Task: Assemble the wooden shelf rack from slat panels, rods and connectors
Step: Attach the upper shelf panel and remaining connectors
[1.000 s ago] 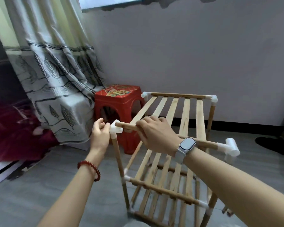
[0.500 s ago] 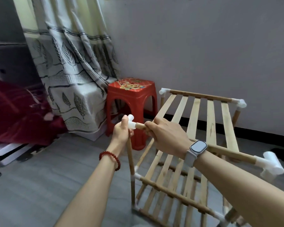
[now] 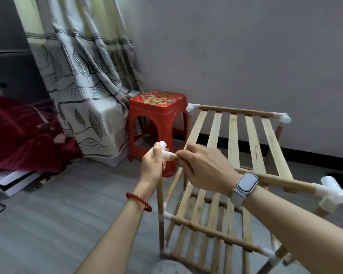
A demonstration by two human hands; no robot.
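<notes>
A blurred grey shape (image 3: 169, 266) is sitting at the bottom edge, cut off and impossible to identify. The wooden shelf rack (image 3: 224, 194) is standing on the grey floor (image 3: 48, 224), its near right corner running out of the frame. The lower slat panel (image 3: 210, 220) is lying partly hidden behind the right forearm.

The left hand (image 3: 153, 167) is wrapping its grip around the white corner connector (image 3: 164, 152) at the top of the near left upright rod (image 3: 160, 196); the fingers are curling round the connector, covering most of it. The right hand (image 3: 206, 168) is closing its grip over the near top rod (image 3: 285, 183) just beside that connector; the fingertips are facing away, hidden behind the hand. The junction of rod and connector is hard to make out between the hands. A watch (image 3: 247, 182) is covering part of the rod. At the rod's right end, a white T connector (image 3: 333, 191) is sitting on another upright.

The top slat panel (image 3: 234, 139) is extending toward the far rod (image 3: 236, 111). A red stool (image 3: 157, 123) is standing just beside the rack's far left corner, a curtain (image 3: 83, 80) hanging to its left, and a grey wall (image 3: 246, 46) standing behind.
</notes>
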